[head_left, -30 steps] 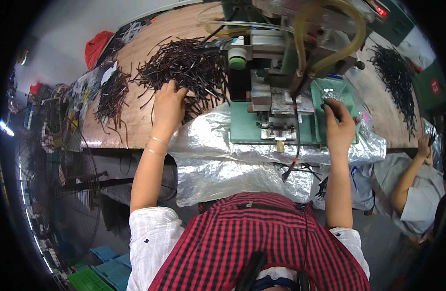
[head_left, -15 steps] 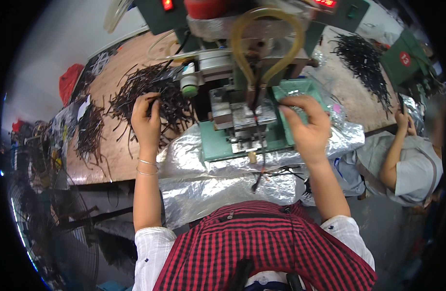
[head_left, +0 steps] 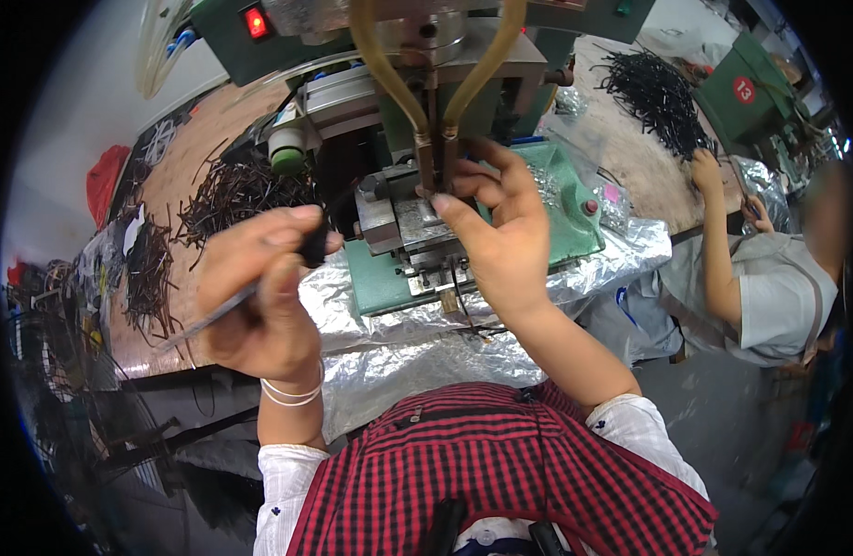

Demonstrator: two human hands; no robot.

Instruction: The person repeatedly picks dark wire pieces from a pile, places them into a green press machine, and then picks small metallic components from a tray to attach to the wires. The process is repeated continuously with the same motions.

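My left hand (head_left: 259, 287) is closed on a short dark cable with a thick black end (head_left: 313, 243); its thin tail sticks out toward the lower left, blurred. In front of me stands a green bench machine with a metal clamping block (head_left: 378, 222) on a green base (head_left: 375, 283). Two upright metal rods (head_left: 424, 162), fed by yellowish tubes (head_left: 382, 65), come down over the block. My right hand (head_left: 510, 227) is at the block beside the rods, thumb and fingers bent together. What its fingertips pinch is hidden. A thin dark wire (head_left: 459, 292) hangs from the block's front.
Piles of dark cable pieces lie on the wooden table at left (head_left: 236, 199) and far right (head_left: 653, 97). Silver foil (head_left: 352, 361) covers the front edge. A green tray (head_left: 565, 185) sits right of the block. At right, a co-worker's hand (head_left: 707, 173) works nearby.
My left hand has left the cable pile and come nearer, now with a cable in it. My right hand has moved left from the green tray to the block. The view has shifted.
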